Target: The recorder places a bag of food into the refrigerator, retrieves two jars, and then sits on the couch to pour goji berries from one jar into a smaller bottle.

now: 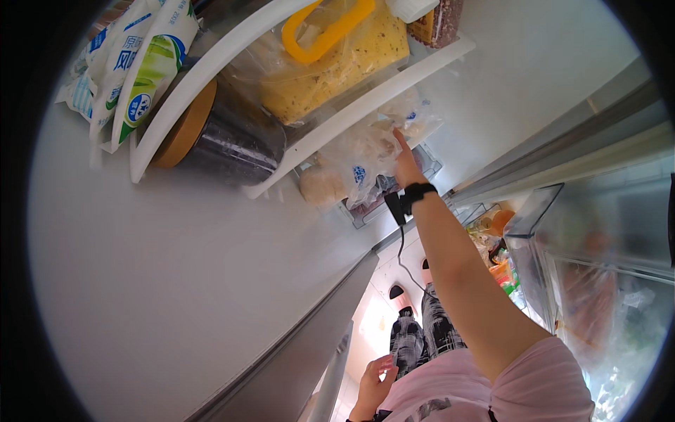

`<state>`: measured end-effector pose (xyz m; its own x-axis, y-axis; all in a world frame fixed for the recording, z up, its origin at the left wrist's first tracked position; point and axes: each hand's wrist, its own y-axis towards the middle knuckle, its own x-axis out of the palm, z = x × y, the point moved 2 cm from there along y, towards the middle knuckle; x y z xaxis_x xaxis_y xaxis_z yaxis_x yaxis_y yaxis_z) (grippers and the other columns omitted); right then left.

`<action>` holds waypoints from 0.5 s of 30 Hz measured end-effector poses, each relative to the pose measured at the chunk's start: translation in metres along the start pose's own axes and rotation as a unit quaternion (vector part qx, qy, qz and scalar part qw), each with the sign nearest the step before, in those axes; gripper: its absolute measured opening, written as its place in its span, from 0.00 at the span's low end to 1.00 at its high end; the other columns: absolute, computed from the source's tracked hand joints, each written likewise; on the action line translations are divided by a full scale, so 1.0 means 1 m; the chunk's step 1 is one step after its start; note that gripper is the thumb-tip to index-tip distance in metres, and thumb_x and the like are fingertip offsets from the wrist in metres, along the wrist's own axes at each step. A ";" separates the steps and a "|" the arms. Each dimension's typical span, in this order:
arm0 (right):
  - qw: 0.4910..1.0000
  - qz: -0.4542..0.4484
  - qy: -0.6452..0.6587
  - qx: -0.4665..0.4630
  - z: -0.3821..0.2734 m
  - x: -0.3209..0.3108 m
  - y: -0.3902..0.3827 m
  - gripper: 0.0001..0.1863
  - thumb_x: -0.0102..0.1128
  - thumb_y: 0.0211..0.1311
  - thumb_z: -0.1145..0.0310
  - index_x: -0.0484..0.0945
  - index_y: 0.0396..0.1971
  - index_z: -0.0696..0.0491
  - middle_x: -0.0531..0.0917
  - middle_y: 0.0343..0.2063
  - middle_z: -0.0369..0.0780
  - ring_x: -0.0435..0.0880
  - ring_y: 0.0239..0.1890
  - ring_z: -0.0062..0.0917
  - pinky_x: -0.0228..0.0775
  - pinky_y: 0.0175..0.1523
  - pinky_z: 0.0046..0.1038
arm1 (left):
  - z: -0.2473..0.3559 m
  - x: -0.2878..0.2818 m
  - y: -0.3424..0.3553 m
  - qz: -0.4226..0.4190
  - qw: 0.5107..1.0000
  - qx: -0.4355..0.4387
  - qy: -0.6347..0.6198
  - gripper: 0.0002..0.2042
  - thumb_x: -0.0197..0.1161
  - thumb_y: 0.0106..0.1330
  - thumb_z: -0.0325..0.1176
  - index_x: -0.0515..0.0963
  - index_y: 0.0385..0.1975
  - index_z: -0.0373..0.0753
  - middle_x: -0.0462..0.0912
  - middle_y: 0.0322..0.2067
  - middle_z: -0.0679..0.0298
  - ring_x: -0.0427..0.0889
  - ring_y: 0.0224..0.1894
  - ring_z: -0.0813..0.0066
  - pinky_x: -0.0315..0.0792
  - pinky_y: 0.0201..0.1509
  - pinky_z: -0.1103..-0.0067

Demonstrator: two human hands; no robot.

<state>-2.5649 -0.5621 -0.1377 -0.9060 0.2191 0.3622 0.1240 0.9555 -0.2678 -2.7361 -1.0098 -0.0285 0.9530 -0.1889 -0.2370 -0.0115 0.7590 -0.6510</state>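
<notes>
My right arm stretches up to a low shelf inside a fridge door. My right hand (408, 167) is at a crumpled clear plastic bag (365, 151) with blue print, its fingers closed at the bag's edge and partly hidden by it. Pale contents show dimly through the plastic. A round beige item (322, 184) lies against the bag's left side. Below the bag is a clear bin (362, 216) with dark reddish contents. Low in front of my body, my left hand (377, 383) holds nothing, its fingers loosely bent and apart.
Above, a white-rimmed door rack (204, 67) holds a dark jar (235, 133) with a tan lid, a yellow food bag (337, 63) and upright white pouches (151, 70). Clear fridge drawers (541, 225) stand at the right. A black cord (402, 250) hangs from my right wrist strap.
</notes>
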 end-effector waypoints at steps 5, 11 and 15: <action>0.981 0.132 -0.143 -0.006 0.036 -0.043 0.033 0.28 0.56 0.56 0.69 0.63 0.58 0.56 0.73 0.48 0.42 0.76 0.46 0.27 0.70 0.47 0.27 | 0.005 0.004 0.003 0.003 1.000 0.013 0.000 0.17 0.64 0.58 0.29 0.73 0.48 0.38 0.78 0.41 0.57 0.80 0.41 0.70 0.73 0.43 0.77; 0.997 -0.032 0.063 0.020 -0.008 -0.015 0.011 0.18 0.49 0.58 0.67 0.70 0.48 0.56 0.74 0.38 0.39 0.73 0.41 0.23 0.68 0.45 0.27 | 0.002 0.003 -0.002 -0.016 1.000 -0.017 -0.004 0.18 0.61 0.61 0.26 0.71 0.51 0.36 0.77 0.43 0.59 0.78 0.45 0.72 0.72 0.50 0.77; 0.982 0.113 0.090 0.120 0.008 -0.037 -0.015 0.24 0.53 0.59 0.54 0.67 0.52 0.51 0.75 0.41 0.41 0.76 0.43 0.28 0.72 0.43 0.33 | 0.007 0.008 0.002 -0.025 1.000 -0.008 -0.009 0.18 0.61 0.61 0.26 0.71 0.51 0.36 0.77 0.43 0.59 0.78 0.45 0.72 0.72 0.50 0.77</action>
<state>-2.5370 -0.5862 -0.1544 -0.7769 0.4725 0.4161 0.1953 0.8092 -0.5542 -2.7269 -1.0053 -0.0267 0.9576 -0.2156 -0.1910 0.0317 0.7382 -0.6738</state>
